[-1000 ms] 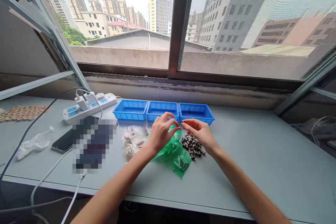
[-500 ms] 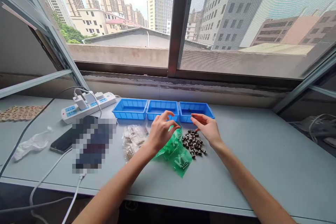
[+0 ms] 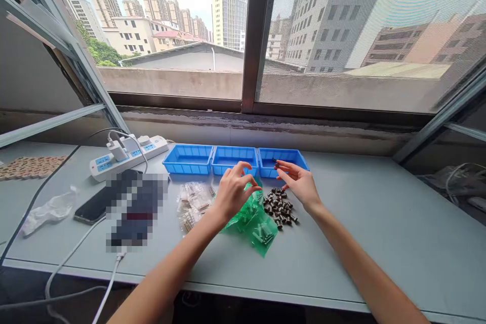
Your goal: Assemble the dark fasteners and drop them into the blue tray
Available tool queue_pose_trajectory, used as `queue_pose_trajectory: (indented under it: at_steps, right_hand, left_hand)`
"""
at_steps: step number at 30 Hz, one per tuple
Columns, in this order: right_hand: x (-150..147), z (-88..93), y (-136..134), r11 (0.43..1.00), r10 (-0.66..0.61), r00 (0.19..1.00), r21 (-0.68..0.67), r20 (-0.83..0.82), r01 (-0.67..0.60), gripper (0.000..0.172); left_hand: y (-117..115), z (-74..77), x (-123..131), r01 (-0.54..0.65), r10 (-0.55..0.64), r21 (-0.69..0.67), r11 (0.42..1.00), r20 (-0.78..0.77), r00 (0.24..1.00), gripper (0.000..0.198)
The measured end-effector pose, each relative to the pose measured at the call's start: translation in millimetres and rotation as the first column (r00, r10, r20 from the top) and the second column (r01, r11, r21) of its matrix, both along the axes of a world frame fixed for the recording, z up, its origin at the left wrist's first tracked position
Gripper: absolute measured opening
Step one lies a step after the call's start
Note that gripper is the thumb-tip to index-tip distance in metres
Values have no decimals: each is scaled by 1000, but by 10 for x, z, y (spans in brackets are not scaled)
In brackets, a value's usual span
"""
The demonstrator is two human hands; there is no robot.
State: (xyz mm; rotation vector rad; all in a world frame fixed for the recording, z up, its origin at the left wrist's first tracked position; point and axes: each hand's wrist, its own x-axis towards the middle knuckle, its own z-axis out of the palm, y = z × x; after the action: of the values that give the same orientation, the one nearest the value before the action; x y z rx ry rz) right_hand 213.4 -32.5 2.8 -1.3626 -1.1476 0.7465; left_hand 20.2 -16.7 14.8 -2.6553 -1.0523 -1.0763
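Note:
My left hand [image 3: 233, 191] hovers over a crumpled green plastic bag [image 3: 256, 223] of small parts, fingers loosely curled and apart, nothing visible in them. My right hand [image 3: 301, 182] reaches over the front rim of the right blue tray [image 3: 299, 158], fingers stretched and spread. A small dark metal piece [image 3: 274, 160] sits just off its fingertips, above the tray. Below that hand lies a loose pile of dark metal pieces [image 3: 280, 207] on the grey table [image 3: 360, 233]. The middle blue tray [image 3: 234, 154] and the left blue tray [image 3: 188, 158] stand beside it.
A clear bag of pale parts [image 3: 192, 202] lies left of the green bag. Further left are a blurred patch, a dark phone [image 3: 91, 205], a white power strip [image 3: 127, 154] with plugs and cables, and crumpled clear plastic [image 3: 47, 212]. The window wall rises behind the trays.
My right hand has gone from beside my left hand up and right to the right tray's rim, and its pinch has spread apart. My left hand has barely moved.

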Motion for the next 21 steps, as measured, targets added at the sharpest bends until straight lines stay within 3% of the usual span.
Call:
queue_pose_trajectory:
  at_steps: [4,9,12,15,21]
  right_hand:
    - [-48,66,-41,994,108,994,19,18,-109,47]
    - [-63,47,-80,991,99,960,65,263,-120,32]
    - [-37,37,-97,992,20,867,96,499,-78,25]
    - [-14,84,-127,999,1,715,23,699,-24,18]
    - [-9,171,-165,992,63,601,-115,797,49,20]
  left_hand:
    - [18,-15,-13,-17,17,-1,1000,-14,1000,14]
    - [37,-13,-26,-31,31,5,1000,-18,999,12]
    - [24,-5,-20,-16,16,0,1000,-30,999,8]
    - [-14,18,-5,13,-13,1,1000,-29,1000,11]
    - [-73,114,10,48,-53,69,996,84,995,30]
